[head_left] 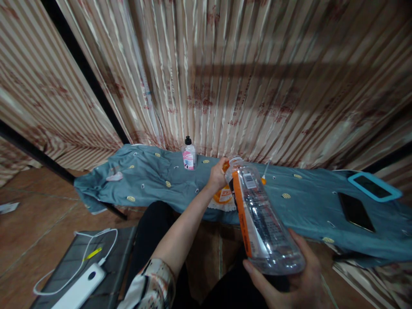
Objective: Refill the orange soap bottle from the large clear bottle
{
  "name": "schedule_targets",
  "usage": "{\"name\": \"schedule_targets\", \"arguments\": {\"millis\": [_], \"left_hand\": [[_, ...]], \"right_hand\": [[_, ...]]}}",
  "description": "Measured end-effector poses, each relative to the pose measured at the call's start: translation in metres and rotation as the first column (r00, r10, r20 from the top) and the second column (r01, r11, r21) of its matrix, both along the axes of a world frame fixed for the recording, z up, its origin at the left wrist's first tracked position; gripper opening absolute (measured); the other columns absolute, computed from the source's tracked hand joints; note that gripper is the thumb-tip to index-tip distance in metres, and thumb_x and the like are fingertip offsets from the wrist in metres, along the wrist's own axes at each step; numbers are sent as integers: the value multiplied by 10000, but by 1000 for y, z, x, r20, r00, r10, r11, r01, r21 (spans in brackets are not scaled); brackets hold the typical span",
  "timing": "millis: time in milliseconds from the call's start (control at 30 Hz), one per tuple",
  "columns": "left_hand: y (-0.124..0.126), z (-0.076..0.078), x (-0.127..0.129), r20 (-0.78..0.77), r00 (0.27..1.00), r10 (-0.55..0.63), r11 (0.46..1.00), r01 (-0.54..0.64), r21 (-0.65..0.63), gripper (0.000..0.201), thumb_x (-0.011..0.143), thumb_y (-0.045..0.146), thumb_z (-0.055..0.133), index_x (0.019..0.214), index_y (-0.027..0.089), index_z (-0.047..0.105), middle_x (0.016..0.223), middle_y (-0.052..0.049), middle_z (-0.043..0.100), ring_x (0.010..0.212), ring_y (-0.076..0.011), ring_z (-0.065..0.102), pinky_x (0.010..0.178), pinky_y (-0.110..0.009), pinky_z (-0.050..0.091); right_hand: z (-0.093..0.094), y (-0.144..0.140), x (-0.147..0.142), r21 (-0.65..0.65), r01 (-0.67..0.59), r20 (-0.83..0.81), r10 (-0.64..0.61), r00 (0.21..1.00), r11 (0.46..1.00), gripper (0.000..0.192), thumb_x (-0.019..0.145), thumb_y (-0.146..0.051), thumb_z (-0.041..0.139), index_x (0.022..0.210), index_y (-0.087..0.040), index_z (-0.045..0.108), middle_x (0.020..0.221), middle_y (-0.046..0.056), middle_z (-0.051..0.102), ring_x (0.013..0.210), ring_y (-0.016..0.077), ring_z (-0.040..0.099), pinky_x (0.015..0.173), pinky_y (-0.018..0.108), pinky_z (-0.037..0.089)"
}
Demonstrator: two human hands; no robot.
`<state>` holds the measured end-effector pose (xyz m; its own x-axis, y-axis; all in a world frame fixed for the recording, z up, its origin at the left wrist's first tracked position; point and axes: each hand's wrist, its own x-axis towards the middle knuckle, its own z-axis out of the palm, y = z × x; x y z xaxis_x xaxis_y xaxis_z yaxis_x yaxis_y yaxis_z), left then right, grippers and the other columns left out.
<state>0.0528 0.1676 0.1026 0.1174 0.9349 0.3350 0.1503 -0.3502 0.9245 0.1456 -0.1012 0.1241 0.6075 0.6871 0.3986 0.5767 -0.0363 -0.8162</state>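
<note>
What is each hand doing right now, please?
Left hand: closed at the neck of the clear bottle.
Right hand: closed around its base.

clear bottle (pixel 262 219) with an orange label, teal cloth (pixel 154 180) with little yellow dots, striped beige curtain (pixel 225 77), white power bank (pixel 80 289)

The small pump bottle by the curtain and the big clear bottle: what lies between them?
Only blue cloth shows between the small pump bottle and the big clear bottle, plus the left hand at its neck, in the head view.
</note>
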Motion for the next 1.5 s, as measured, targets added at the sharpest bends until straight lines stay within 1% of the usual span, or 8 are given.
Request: {"name": "schedule_targets", "arguments": {"millis": [200,467,600,800,1000,1133,1267,1500], "left_hand": [[-1,1,0,-1,1000,-1,1000,1,-5,216,765,220,784,942,179,666,863,-14,746,843,-196,703,768,-272,527],[0,-1,0,3,1000,1,1000,-1,-6,226,762,214,790,955,175,678,896,-26,749,873,-206,708,797,-284,526],[2,-5,1,27,1000,-13,1000,12,9,253,749,213,797,972,183,681,898,-21,752,867,-203,712,806,-286,540],[6,-11,3,48,999,-16,1000,15,15,253,755,221,785,984,194,680,891,-15,750,852,-196,705,827,-292,551],[4,-9,2,32,999,-3,1000,3,25,238,755,225,786,963,195,677,878,-8,739,851,-192,698,827,-287,551],[3,-7,2,17,1000,-6,1000,5,12,233,764,218,773,973,192,672,856,-4,725,835,-187,687,808,-279,543],[4,-8,3,5,1000,9,1000,-9,12,206,771,222,759,952,195,663,843,1,711,826,-184,677,794,-275,534],[1,-3,0,2,1000,-2,1000,2,5,230,765,285,800,926,189,666,811,4,710,793,-178,672,783,-271,533]], "right_hand": [[1,0,0,10,-5,-2,5,1000,1000,1146,629,-810,773,1474,-90,487,1287,264,666,1024,416,737,851,581,621],[1,1,3,40,-3,61,1,998,999,1146,636,-794,781,1471,-63,499,1230,280,698,986,412,754,799,550,640],[0,0,3,1,-21,6,21,1000,1000,1179,613,-800,788,1492,-80,473,1261,281,678,983,446,741,793,631,622],[3,0,0,-34,23,-7,-23,1000,999,1197,604,-835,764,1504,-104,470,1267,272,683,961,434,746,814,639,613],[3,0,-1,-16,4,0,-4,1000,1000,1173,628,-842,745,1478,-75,489,1269,266,669,1033,427,718,863,630,599],[2,-1,0,-34,18,-11,-19,1000,999,1178,591,-853,758,1479,-123,498,1298,237,668,1025,403,728,874,586,605],[0,-1,1,-27,14,-77,-16,997,1000,1181,553,-807,815,1475,-139,498,1334,237,659,1062,416,718,929,611,580],[2,1,1,-46,21,-76,-24,997,999,1218,543,-835,792,1477,-114,491,1312,274,653,1045,469,708,880,689,567]]}}
